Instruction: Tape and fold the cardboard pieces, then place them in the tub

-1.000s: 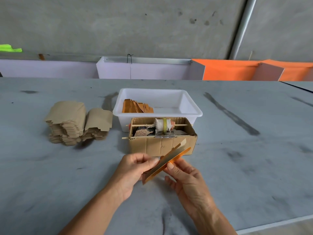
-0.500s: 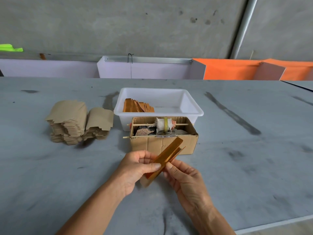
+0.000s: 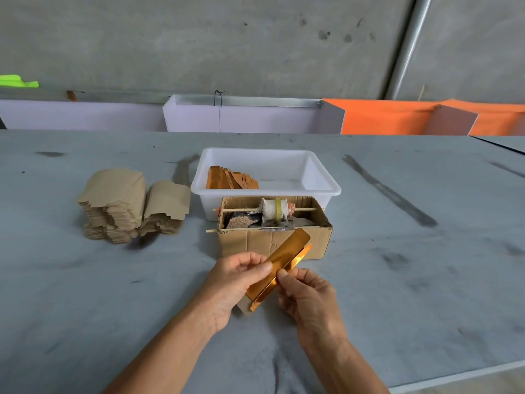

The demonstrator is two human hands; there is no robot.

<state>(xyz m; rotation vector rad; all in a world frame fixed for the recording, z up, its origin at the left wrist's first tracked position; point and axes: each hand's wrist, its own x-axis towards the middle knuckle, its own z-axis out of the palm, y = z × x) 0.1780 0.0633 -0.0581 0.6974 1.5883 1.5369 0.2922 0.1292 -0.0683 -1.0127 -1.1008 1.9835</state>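
Gold-faced, long folded cardboard strip, one, is pinched above the grey worktop by fingers of both the left hand and right hand. One white plastic tub holds several similar strips; two stacks of plain brown cardboard blanks sit left.

Directly beyond the fingers stands an open brown cardboard box strung with thin wooden sticks, blocking the straight path to the white plastic tub just behind it. A tall stack of flat tan cardboard cut-outs stands well left of the fingers. Bare grey counter lies open to their right, and between stack and box.
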